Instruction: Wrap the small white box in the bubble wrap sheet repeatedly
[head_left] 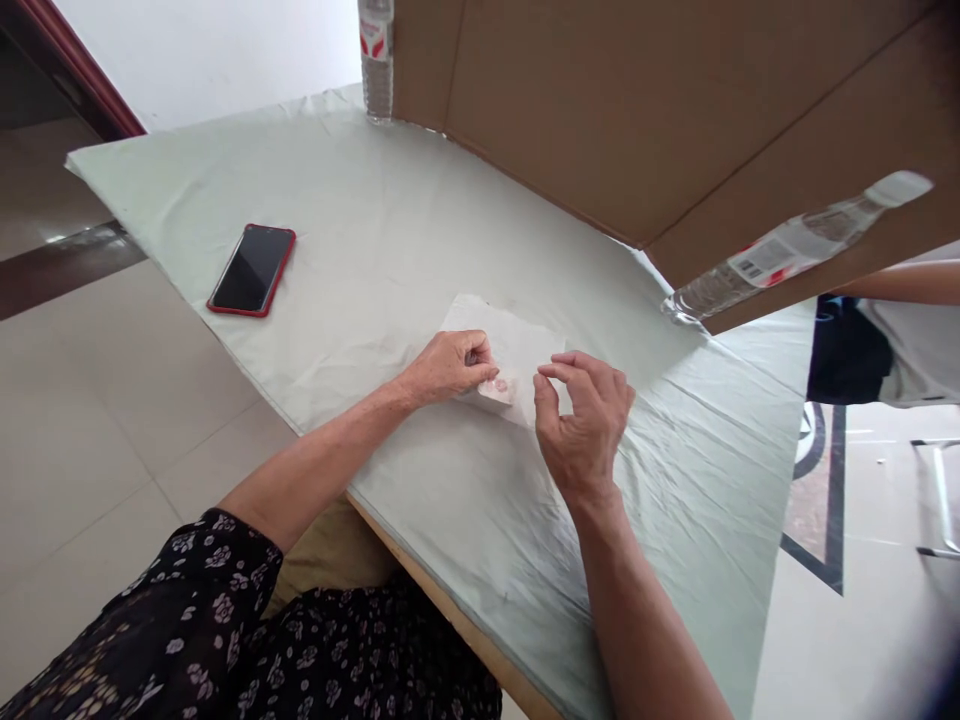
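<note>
A white paper tissue [510,345] lies on the pale green cloth of the table [360,240], with a small pinkish patch at its near corner. My left hand [450,365] pinches that near corner between thumb and fingers. My right hand [581,420] hovers just right of the tissue, fingers curled and thumb close to the forefinger, holding nothing I can see.
A black phone in a red case [252,269] lies at the left of the table. A brown cardboard sheet [660,110] stands along the back. One clear water bottle [376,55] stands at its left end, another [787,250] at the right. Another person's arm [900,282] shows at far right.
</note>
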